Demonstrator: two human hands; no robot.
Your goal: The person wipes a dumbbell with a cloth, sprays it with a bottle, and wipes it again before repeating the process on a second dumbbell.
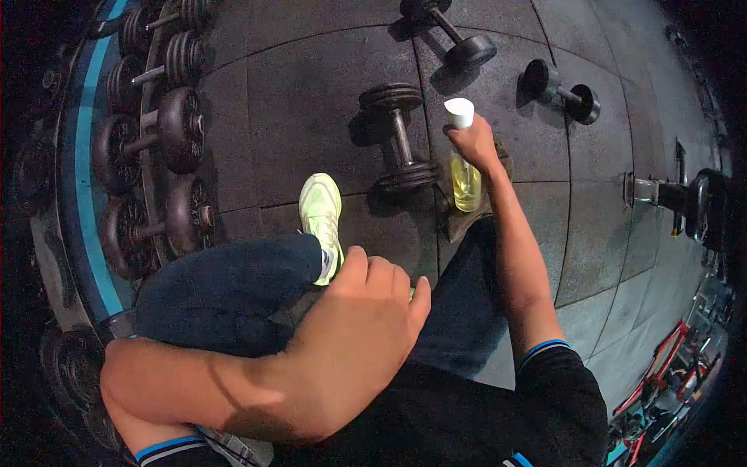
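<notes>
My right hand (475, 144) is wrapped round the neck of a clear spray bottle (465, 183) with a white top and yellow liquid inside. The bottle is upright at the floor, just right of a dumbbell (401, 140) with stacked round plates. Something brownish and cloth-like (459, 226) shows beside the bottle's base; I cannot make out what it is. Over my bent legs hangs my left hand (373, 303), its fingers loosely bent and the thumb apart, with nothing visible in it.
Two more dumbbells, one at the top (471, 50) and one farther right (572, 97), lie on the dark floor tiles. A rack with several dumbbells (180, 128) runs along the left. My yellow-green shoe (320, 206) is ahead. Gym equipment (669, 194) stands at the right.
</notes>
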